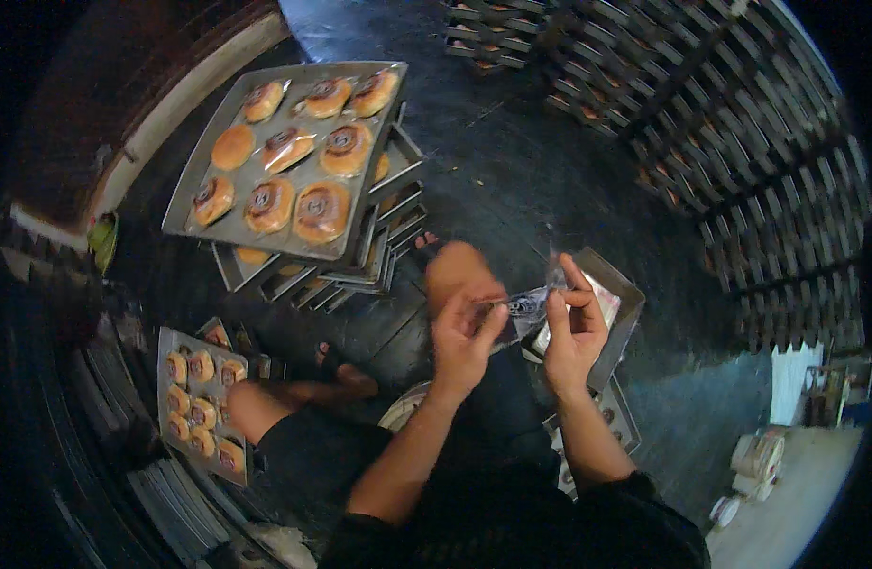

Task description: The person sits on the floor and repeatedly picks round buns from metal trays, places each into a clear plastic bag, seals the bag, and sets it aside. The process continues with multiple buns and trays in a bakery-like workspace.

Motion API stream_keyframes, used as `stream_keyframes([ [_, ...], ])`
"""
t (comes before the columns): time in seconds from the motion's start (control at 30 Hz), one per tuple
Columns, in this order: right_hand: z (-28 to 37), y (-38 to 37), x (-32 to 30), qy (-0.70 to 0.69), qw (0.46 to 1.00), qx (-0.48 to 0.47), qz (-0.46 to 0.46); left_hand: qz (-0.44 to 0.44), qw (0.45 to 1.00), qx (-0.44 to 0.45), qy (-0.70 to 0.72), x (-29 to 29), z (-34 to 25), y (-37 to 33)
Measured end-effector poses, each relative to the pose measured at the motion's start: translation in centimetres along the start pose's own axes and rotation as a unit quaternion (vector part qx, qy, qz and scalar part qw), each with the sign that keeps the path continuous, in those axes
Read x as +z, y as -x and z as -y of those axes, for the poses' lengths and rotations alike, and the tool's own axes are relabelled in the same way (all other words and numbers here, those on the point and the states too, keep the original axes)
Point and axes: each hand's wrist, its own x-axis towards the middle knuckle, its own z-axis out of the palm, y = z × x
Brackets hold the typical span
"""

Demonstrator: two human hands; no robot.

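A small clear plastic bag (525,309) with dark print stretches between my two hands, above my lap. My left hand (468,334) pinches its left side between thumb and fingers. At the other side, my right hand (578,327) grips the bag's upper part, with its index finger pointing up. Beyond and below the right hand lies a metal tray (629,302) holding a pale stack of what look like more bags (602,296), partly covered by the hand. No bun is visible in either hand.
At the far left, a metal tray (308,242) of round buns, most wrapped, tops a crooked stack of trays. Another bun tray (245,467) is at lower left. Tall tray stacks (730,152) stand along the right. Below my right forearm is another tray (626,417).
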Motion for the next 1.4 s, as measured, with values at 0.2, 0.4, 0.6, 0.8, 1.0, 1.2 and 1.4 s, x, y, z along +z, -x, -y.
stream_keyframes([
  [0.2,1.7,0.9,4.4,-0.050,0.948,0.216,0.228,-0.104,0.976,0.050,-0.183,-9.2,-5.7,2.0],
  [0.4,3.0,-1.4,18.5,0.029,0.890,0.105,0.444,-0.299,0.953,0.008,-0.048,-22.7,-7.4,3.3],
  [0.6,-4.7,-9.8,47.7,0.124,0.771,-0.415,0.467,-0.398,0.873,-0.049,0.279,-29.0,-5.5,2.9],
  [0.8,-9.6,-17.1,64.9,0.327,0.698,-0.196,0.607,-0.371,0.845,-0.062,0.379,-29.2,-5.7,3.6],
  [1.0,-7.2,-17.0,60.4,0.239,0.735,-0.250,0.583,-0.415,0.824,-0.064,0.380,-29.1,-6.5,2.9],
  [1.2,-0.5,-13.1,44.9,0.035,0.864,-0.140,0.483,-0.445,0.860,0.030,0.248,-29.6,-7.4,2.5],
  [1.4,2.0,2.6,16.9,-0.084,0.822,0.422,0.373,-0.366,0.927,0.032,0.080,-25.0,-11.3,5.9],
])
